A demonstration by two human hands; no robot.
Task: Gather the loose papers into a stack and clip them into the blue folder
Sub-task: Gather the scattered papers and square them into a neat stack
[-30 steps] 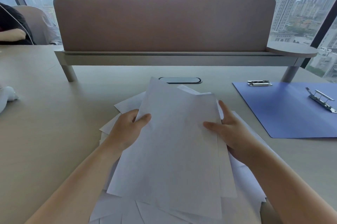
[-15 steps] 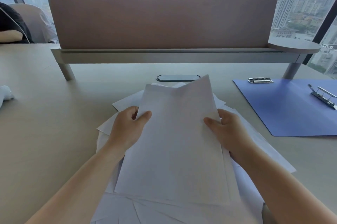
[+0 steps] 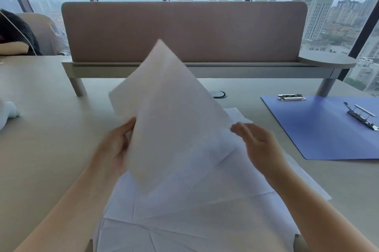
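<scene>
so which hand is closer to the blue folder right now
Right. The right hand hovers open over the loose papers, just left of the blue folder. The left hand grips the raised sheets on their far side, farther from the folder.

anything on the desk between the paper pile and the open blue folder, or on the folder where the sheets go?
Nothing visible on the pale wooden desk between the loose white paper sheets and the open blue plastic folder. On the folder, only its own metal clips: one at the top edge, one at the right.
</scene>
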